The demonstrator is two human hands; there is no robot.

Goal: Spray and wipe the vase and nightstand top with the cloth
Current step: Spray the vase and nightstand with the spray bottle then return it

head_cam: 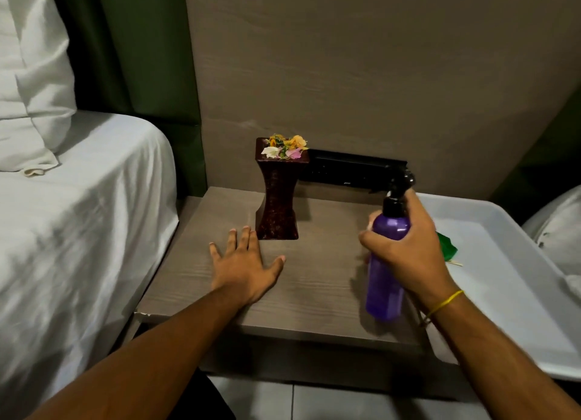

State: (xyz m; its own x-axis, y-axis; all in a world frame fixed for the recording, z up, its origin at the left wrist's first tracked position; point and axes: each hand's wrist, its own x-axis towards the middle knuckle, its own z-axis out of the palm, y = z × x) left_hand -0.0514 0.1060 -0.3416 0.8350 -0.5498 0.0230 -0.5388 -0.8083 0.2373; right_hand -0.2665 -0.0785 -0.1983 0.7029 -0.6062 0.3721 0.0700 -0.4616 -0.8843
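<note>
A dark red-brown vase (278, 205) with flower petals on top stands upright near the back of the wooden nightstand top (314, 281). My left hand (243, 262) lies flat on the nightstand with its fingers spread, its fingertips just left of the vase's base. My right hand (408, 249) grips a purple spray bottle (385, 290) with a black nozzle, held above the right side of the nightstand. A green cloth (446, 245) peeks out behind my right hand, lying in the white tray.
A bed with white sheets (78, 215) and a pillow borders the nightstand on the left. A white tray (509, 281) sits against the nightstand's right side. A black panel (352, 172) is set in the wall behind the vase.
</note>
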